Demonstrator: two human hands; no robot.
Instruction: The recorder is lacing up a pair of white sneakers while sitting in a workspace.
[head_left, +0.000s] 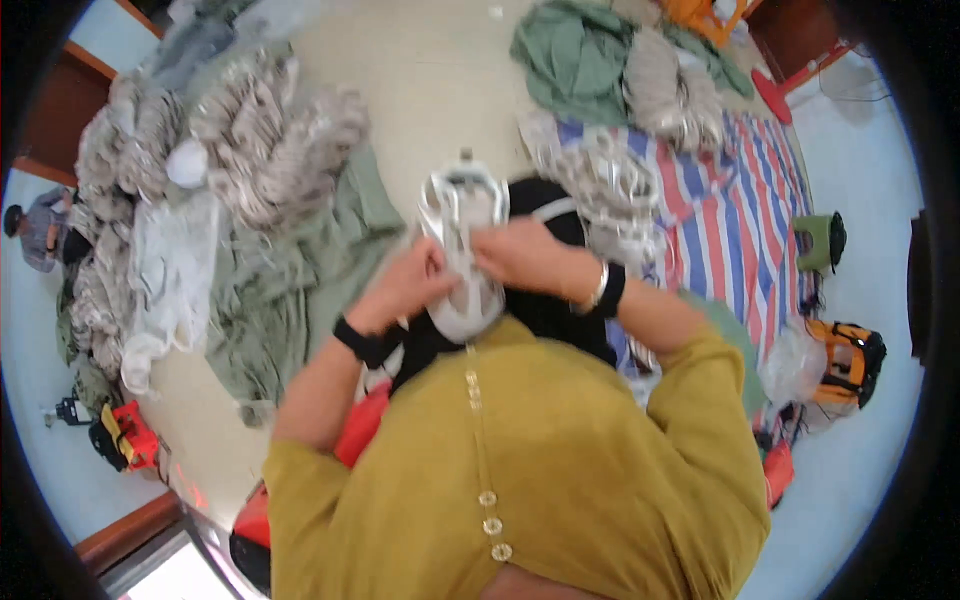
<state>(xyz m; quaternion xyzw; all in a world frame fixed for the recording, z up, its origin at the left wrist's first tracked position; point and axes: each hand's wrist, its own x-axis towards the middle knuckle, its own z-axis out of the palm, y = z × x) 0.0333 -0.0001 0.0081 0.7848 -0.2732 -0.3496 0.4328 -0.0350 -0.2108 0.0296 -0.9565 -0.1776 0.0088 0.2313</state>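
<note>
A white and beige sandal-like shoe (468, 318), with a strap-like strip along its middle, rests lengthwise over my lap. My left hand (408, 284) is at its left side, with thumb and fingers pinched together on the strip. From the other side my right hand (528, 258) reaches over the shoe, its fingers closed on the upper part of that strip. Blur hides exactly what the fingertips grip. Black trousers (545, 197) show behind and beside the shoe.
Left lie heaps of beige bundled pieces (270, 140) and green cloth (300, 260). To the right, pale shoe-like pieces (610, 185) lie on a striped sheet (730, 220), with more green cloth (570, 60) beyond. A green stool (818, 242) stands far right; another person (42, 228) is far left.
</note>
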